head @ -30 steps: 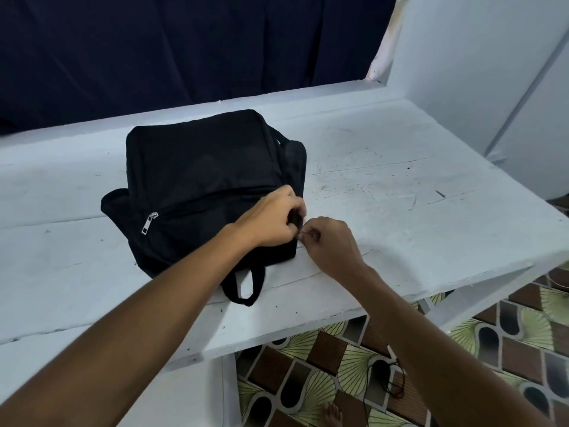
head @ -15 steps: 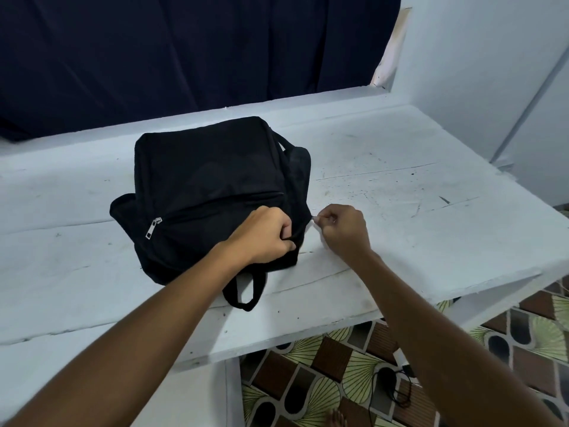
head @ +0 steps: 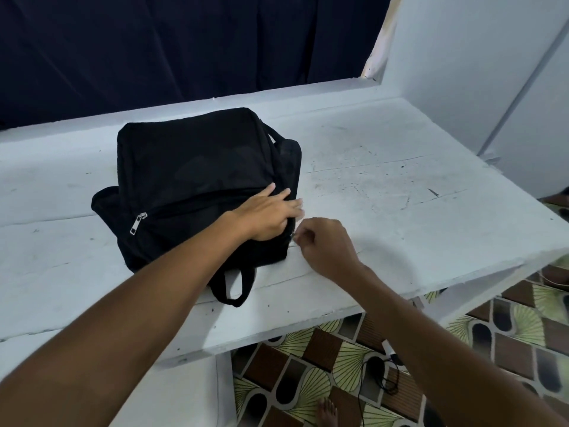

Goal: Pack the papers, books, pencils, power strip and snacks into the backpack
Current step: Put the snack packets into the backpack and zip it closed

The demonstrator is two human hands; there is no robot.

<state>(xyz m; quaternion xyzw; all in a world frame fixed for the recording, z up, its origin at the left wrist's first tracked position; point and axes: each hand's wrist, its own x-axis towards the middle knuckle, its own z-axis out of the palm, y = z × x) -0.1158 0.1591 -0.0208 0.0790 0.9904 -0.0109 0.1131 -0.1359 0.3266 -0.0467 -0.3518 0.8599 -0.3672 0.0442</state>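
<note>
Black backpack [head: 197,180] lies flat on the white counter [head: 385,186], left of centre, its carry loop [head: 234,286] hanging toward the near edge. Front pocket zipper pull [head: 137,223], silver, sits at the left end of its track; that pocket reads as zipped.

Left hand [head: 268,215] rests palm down on the backpack's near right corner, fingers [head: 289,192] straight and spread a little, pressing the fabric, gripping nothing.

Right hand [head: 326,245] sits on the counter just beside the same corner, fingers curled in, thumb and forefinger pinched together on a small metal piece at the bag's side seam, apparently a zipper pull [head: 294,238]; too small to say for sure.

Counter surface is scuffed white paint with dark flecks and scratches. Dark blue curtain [head: 184,41] hangs behind the counter; pale wall [head: 477,57] to the right. Below the counter edge, patterned floor tiles [head: 308,365] in brown, green and black, a black cord [head: 378,377] lying on them, and a bare foot [head: 328,411] at the bottom of the view.
</note>
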